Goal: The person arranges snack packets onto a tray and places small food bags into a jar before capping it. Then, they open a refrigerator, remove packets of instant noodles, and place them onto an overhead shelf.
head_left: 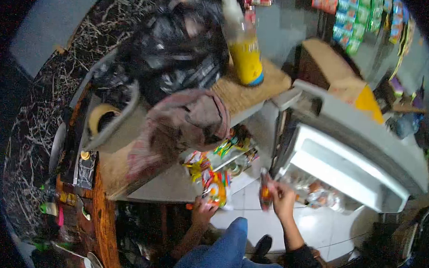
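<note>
My right hand (282, 201) pinches a small red and dark packet (266, 191), held up beside the open fridge door. Lower left of it, my left hand (204, 210) is closed on a bright orange, yellow and white packet (216, 188). More colourful packets (236, 142) lie just above, in the fridge opening under a draped pinkish-grey cloth (188, 120). The open door's white inner bin (348, 165) is on the right, with clear plastic-wrapped items (318, 194) in the shelf below it.
On the fridge top stand a yellow spray bottle (246, 58) and a black plastic bag (180, 49). A grey bin with a tape roll (100, 118) sits left. A cardboard box (337, 67) stands behind the door. Sachet strips (351, 20) hang at upper right.
</note>
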Available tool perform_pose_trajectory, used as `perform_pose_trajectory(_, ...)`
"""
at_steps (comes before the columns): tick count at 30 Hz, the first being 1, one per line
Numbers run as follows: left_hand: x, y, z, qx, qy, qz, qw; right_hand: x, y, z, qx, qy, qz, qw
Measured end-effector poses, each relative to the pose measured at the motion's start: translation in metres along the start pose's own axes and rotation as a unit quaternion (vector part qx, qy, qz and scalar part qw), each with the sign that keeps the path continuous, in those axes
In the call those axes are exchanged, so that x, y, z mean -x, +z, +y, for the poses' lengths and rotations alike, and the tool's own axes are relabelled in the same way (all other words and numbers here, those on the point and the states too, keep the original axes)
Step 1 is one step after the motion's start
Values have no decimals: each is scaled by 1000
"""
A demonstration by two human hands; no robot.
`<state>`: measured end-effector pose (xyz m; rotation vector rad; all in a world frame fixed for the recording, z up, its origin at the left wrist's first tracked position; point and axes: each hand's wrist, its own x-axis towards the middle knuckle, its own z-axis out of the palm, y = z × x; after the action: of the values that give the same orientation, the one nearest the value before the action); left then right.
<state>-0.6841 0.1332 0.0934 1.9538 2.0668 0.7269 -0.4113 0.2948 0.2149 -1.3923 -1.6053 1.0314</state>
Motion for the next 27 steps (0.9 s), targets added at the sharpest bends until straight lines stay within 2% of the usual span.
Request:
perform_pose_trajectory(1,-2,-13,9,-124,21,1,992,15,-33,-15,63,-59,-7,996)
perform_pose_trajectory(2,-2,-36,28,293,-108,15,950,29,-64,-25,120,-123,-28,985)
perform_pose_trajectory(3,-5,-42,42,643,-251,50,722,38,-95,-38,175,-184,-49,966)
perform_pose_trajectory(5,-42,-112,124,819,-241,2,520,53,-157,-96,220,-223,-26,949)
perform_pose_trajectory(6,-45,-127,143,853,-234,-5,467,61,-183,-117,244,-222,-21,944)
perform_pose_trajectory(7,-44,-138,158,882,-227,-12,412,67,-205,-122,95,-131,-23,987)
perform_pose_trajectory(8,-42,-145,173,787,-188,-14,587,68,-224,-125,35,-126,25,991)
perform_pose_trajectory(9,-46,-161,194,849,-196,-16,491,70,-241,-125,-27,-119,71,990)
perform_pose_trajectory(11,-40,-149,185,899,-176,-92,391,64,-279,-132,-122,-85,134,980)
perform_pose_trajectory(13,-48,-161,228,908,-243,-33,340,50,-311,-125,-220,-135,159,953)
perform_pose_trajectory(15,-50,-160,248,870,-311,-16,383,30,-346,-110,-216,-155,177,948)
perform_pose_trajectory(16,-51,-142,240,895,-217,-77,382,22,-359,-109,-253,-121,175,944)
perform_pose_trajectory(17,-47,-146,252,900,-214,-72,373,17,-370,-109,-290,-87,173,937)
perform_pose_trajectory(19,-37,-156,275,928,-227,-88,283,14,-386,-97,-326,-41,112,938)
perform_pose_trajectory(20,-30,-154,274,944,-178,-129,247,13,-389,-87,-328,-14,109,938)
perform_pose_trajectory(23,-16,-165,293,945,-179,-123,247,21,-387,-67,-319,49,53,945)
perform_pose_trajectory(24,-12,-154,283,952,-135,-168,219,29,-381,-72,-333,58,26,941)
perform_pose_trajectory(27,-5,-154,273,943,-148,-156,253,54,-360,-84,-360,74,-11,930)
